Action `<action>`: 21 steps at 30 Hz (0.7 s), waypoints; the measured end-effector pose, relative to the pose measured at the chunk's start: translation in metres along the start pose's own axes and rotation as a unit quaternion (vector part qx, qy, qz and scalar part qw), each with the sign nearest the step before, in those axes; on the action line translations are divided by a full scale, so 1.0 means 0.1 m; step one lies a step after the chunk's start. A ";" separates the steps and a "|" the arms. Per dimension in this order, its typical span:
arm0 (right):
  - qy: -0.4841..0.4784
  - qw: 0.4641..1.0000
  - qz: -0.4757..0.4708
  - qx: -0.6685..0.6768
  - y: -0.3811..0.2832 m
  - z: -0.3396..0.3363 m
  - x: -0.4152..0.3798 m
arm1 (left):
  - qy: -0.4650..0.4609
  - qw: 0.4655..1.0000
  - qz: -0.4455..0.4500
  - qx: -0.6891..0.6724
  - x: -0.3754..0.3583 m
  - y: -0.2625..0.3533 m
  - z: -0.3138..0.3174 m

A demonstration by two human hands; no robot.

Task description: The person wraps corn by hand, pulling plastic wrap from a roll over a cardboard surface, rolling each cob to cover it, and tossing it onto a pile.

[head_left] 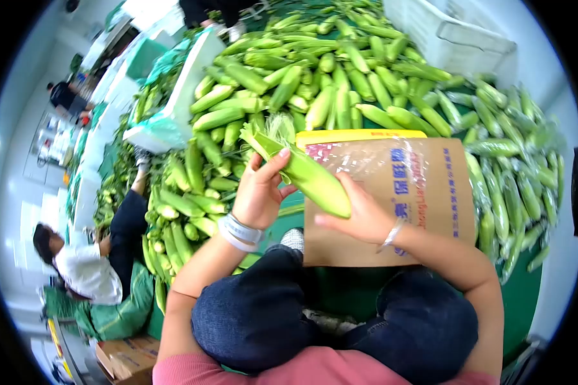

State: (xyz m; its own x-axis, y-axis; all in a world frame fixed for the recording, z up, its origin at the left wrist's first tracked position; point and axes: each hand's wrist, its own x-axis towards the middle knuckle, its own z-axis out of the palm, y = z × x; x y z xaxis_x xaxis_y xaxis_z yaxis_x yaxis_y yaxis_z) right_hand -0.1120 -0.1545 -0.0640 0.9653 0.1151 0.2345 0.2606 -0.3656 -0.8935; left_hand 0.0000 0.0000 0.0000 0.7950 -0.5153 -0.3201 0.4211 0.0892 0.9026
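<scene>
An ear of corn (315, 183) in its green husk slants across the middle of the head view, pale silk at its upper left end. My left hand (260, 189) is closed round the silk end, thumb on top of the husk. My right hand (366, 212) grips the thicker lower end between thumb and fingers. Beneath the right hand lies a brown printed cardboard sheet (347, 247) with clear plastic film (385, 160) over its upper part. A yellow edge (359, 135) shows behind it.
Husked-on corn (327, 96) is heaped ahead and to the left. Plastic-wrapped ears (507, 167) lie at the right. A white crate (453, 42) stands at the back right. A seated person (90, 269) is at the left, beside green sacks (103, 314).
</scene>
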 end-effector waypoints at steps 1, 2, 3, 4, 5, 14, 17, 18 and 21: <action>0.019 0.985 0.099 0.139 0.00 0.13 0.04 | 0.008 0.999 -0.003 -0.031 0.01 0.00 -0.01; 0.034 0.942 0.188 0.275 -0.02 0.21 0.08 | -0.073 0.995 -0.006 -0.061 0.08 -0.06 -0.20; 0.035 0.943 0.225 0.241 -0.09 -0.11 -0.39 | -0.129 0.977 -0.032 -0.168 -0.06 -0.39 0.19; 0.059 0.915 0.235 0.321 -0.17 -0.14 -0.40 | -0.140 0.985 0.047 -0.088 -0.09 -0.47 0.23; 0.078 0.879 0.245 0.401 -0.22 -0.14 -0.43 | -0.147 0.981 0.123 -0.008 -0.11 -0.57 0.30; 0.083 0.872 0.197 0.440 -0.36 0.05 -0.59 | 0.015 0.988 0.154 -0.008 -0.07 -0.50 0.44; 0.031 0.880 0.226 0.416 -0.31 -0.01 -0.65 | -0.011 0.997 0.076 -0.029 -0.01 -0.41 0.31; 0.031 0.880 0.226 0.416 -0.30 -0.03 -0.67 | 0.018 0.996 0.076 -0.049 0.03 -0.45 0.28; 0.030 0.846 0.280 0.453 -0.25 -0.09 -0.76 | 0.106 0.957 0.259 0.077 0.03 -0.44 0.18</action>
State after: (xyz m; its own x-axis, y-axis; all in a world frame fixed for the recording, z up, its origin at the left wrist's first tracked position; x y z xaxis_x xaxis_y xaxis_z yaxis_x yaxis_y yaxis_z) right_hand -0.1914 -0.1622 -0.0557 0.9394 0.1022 -0.3272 -0.3314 0.5142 -0.7911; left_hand -0.0236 -0.0210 -0.0356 0.9573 -0.2501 0.1447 -0.1092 0.1506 0.9826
